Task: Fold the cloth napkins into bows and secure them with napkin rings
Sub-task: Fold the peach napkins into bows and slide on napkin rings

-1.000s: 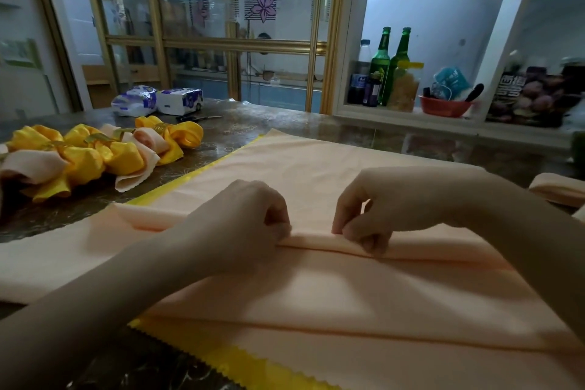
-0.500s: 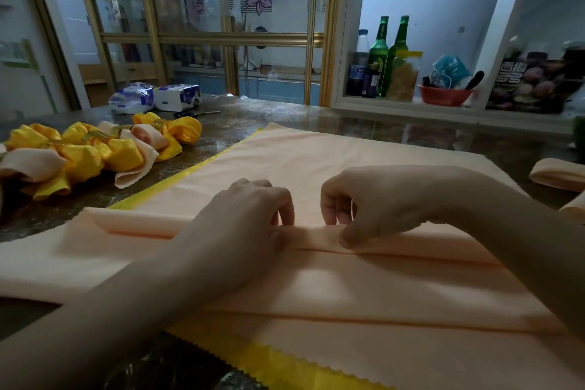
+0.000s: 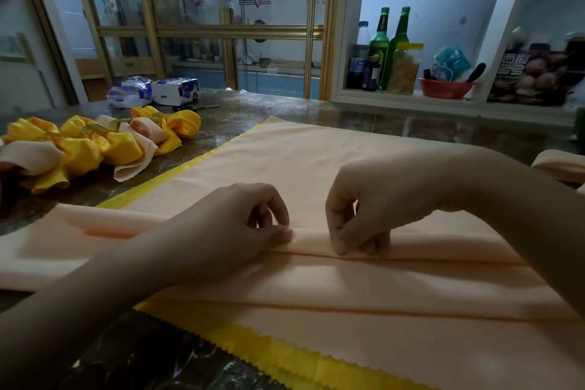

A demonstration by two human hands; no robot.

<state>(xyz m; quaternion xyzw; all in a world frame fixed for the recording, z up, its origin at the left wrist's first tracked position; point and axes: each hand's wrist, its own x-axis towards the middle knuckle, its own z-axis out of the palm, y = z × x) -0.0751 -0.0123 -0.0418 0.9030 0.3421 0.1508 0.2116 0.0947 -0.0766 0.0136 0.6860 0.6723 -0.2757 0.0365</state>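
Far left, on dark marbled tabletop (image 3: 285, 106): heap of finished yellow-and-peach satin bows (image 3: 95, 144), gold napkin rings (image 3: 155, 117) at their middles. Centre: large peach cloth napkin (image 3: 300, 165), flat over a yellow pinked-edge cloth (image 3: 285, 355), pleated crosswise; left hand (image 3: 240, 225) and right hand (image 3: 364, 212), near each other, each pinching the raised pleat between thumb and curled fingers. Judged light, soft, limp, probably slippery; best held along the pleat ridge itself.

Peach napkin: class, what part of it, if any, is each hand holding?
The left hand and the right hand each pinch the peach napkin at its raised fold across the middle, side by side.
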